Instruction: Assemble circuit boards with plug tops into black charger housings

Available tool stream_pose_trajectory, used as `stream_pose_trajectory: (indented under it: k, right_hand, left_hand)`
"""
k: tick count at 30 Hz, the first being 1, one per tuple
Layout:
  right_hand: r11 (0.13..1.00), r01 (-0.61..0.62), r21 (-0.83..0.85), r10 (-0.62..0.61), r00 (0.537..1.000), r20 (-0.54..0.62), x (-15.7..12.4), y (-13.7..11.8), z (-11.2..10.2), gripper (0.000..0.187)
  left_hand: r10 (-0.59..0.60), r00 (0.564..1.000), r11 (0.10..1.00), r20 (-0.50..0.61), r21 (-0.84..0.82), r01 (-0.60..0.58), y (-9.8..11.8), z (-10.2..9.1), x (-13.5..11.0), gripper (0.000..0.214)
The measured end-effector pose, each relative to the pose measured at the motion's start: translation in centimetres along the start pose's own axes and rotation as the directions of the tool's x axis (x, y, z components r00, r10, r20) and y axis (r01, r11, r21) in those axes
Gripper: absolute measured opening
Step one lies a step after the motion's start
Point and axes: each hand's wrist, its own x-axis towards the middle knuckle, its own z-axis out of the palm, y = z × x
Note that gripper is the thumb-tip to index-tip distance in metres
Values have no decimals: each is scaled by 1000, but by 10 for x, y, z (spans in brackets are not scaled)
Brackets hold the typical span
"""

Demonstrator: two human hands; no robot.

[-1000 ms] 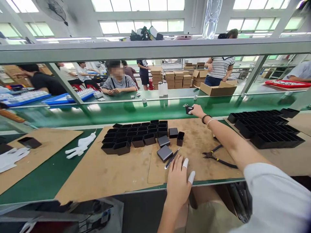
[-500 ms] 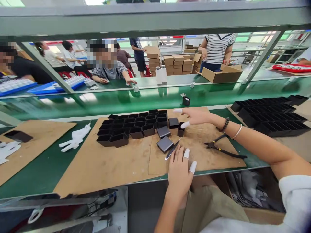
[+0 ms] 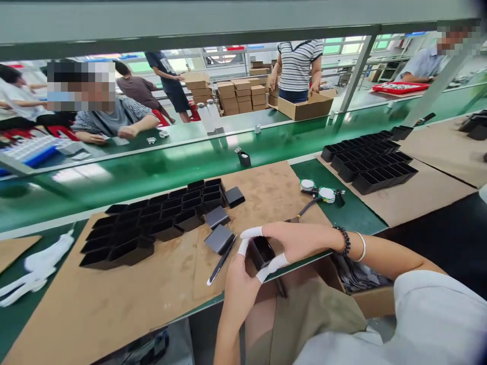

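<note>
Near the front edge of the bench, a black open-topped case (image 3: 262,252) is held between my two hands. My right hand (image 3: 299,242) grips it from the right, with white finger cots on thumb and finger. Closed on its near left side is my left hand (image 3: 240,286), also with finger cots. Just left lie tweezers (image 3: 221,262) and a dark grey square case (image 3: 219,238). Behind that sit a second grey case (image 3: 217,217) and a third dark case (image 3: 235,196). Pliers (image 3: 307,208) lie beyond my right hand, partly hidden by it.
Rows of black cases (image 3: 163,223) stand on cardboard (image 3: 152,294) at left, and more rows (image 3: 369,159) at right. White-topped green parts (image 3: 327,194) lie beyond the pliers. White gloves (image 3: 45,263) lie far left. Across the green bench, co-workers sit and stand near cartons (image 3: 241,96).
My right hand has drawn the black case from beside the grey cases toward the front edge. My left hand has come up to meet it. The view has turned right.
</note>
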Motion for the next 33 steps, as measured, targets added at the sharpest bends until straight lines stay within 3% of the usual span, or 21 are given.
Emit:
stream_pose_trajectory:
  k: [2, 3, 5, 6, 7, 8, 11, 14, 16, 20, 24, 29, 33]
  right_hand:
    - [986, -142, -88, 130, 982, -135, -16, 6, -12, 83]
    - [939, -297, -172, 249, 935, -252, -24, 11, -24, 78]
    - [717, -637, -283, 455, 735, -502, -35, 26, -53, 69]
    - [590, -752, -295, 514, 631, -580, -38, 35, -69, 68]
    - [496, -818, -293, 557, 558, -615, -40, 44, -82, 69]
    - [446, -848, -286, 591, 519, -617, -41, 53, -94, 71]
    - [401, -875, -272, 666, 482, -569, -35, 78, -113, 65]
    - [428, -865, -260, 699, 500, -511, -25, 93, -119, 46]
    - [489, -841, -233, 682, 535, -499, -20, 94, -121, 40]
    - [702, -700, -135, 553, 654, -516, -15, 89, -116, 63]
    - [859, -510, -45, 432, 769, -471, -17, 94, -93, 85]
    - [895, -445, -16, 398, 815, -421, -37, 103, -84, 90]
    - [879, -434, -196, 360, 875, -324, -36, 96, -91, 88]
  left_hand:
    - [-7, 999, 991, -39, 132, 12, 4, 1, 2, 80]
    - [7, 998, 981, -61, 191, 5, 5, 1, 2, 77]
    - [40, 997, 963, -68, 270, -21, 7, 0, 2, 74]
    - [51, 997, 956, -54, 293, -33, 7, -1, 2, 74]
    - [56, 997, 950, -43, 310, -40, 6, -3, 2, 74]
    - [59, 998, 944, -38, 326, -43, 4, -4, 2, 76]
    - [72, 996, 924, -45, 378, -50, -2, -6, 2, 79]
    - [68, 996, 910, -52, 412, -40, -7, -7, 4, 81]
    - [65, 997, 906, -53, 421, -37, -9, -7, 4, 83]
    - [90, 995, 898, -51, 435, -59, -10, -7, 4, 82]
    - [101, 993, 887, -68, 457, -59, -3, -5, 2, 79]
    - [106, 994, 885, -28, 458, -81, 8, -1, 0, 74]
    - [151, 985, 887, -81, 451, -99, 12, 3, -1, 68]
